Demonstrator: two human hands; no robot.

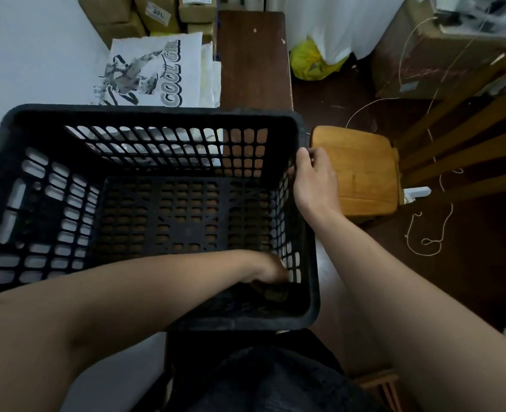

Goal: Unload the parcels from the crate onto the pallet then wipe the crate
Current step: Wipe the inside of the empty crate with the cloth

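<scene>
Reaching across the body, the left hand is sunk in the near right corner of the crate, fingers turned down on a dark lump so its grip cannot be told, while the right hand clasps the crate's right rim, parcels stacked beyond.

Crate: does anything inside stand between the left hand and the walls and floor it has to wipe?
Nothing visible does. The crate holds no parcels, and the left hand is down at its near right corner, on something dark too dim to identify. The right hand grips the right rim.
</scene>
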